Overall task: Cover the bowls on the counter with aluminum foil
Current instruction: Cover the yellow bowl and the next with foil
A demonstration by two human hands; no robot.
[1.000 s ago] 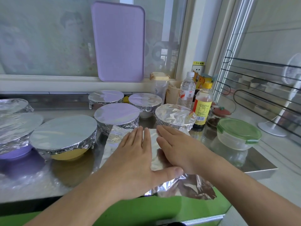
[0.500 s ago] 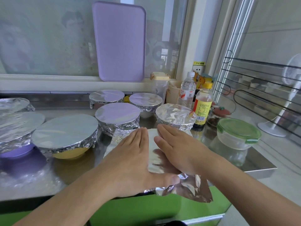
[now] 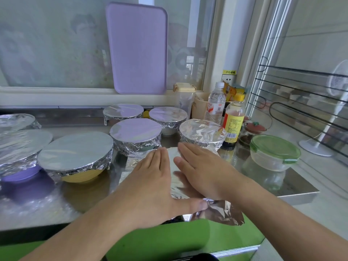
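Observation:
A loose sheet of aluminum foil (image 3: 174,166) lies on the steel counter (image 3: 84,193) near its front edge, one crumpled corner hanging over the edge. My left hand (image 3: 150,187) presses flat on the sheet's left part, thumb stretched toward the crumpled corner. My right hand (image 3: 203,170) lies flat on the right part, fingers straight. Several bowls behind stand covered in foil: a yellow bowl (image 3: 77,157), a purple bowl (image 3: 20,147), one in the middle (image 3: 135,134), one at the right (image 3: 202,132), two more at the back.
A clear container with a green lid (image 3: 275,152) sits at the right. Bottles (image 3: 233,123) and jars crowd the back right corner. A purple cutting board (image 3: 137,48) leans against the window. The counter's right edge drops off past the container.
Both hands have slid a little toward me over the foil, flattening it. The bowls have not moved.

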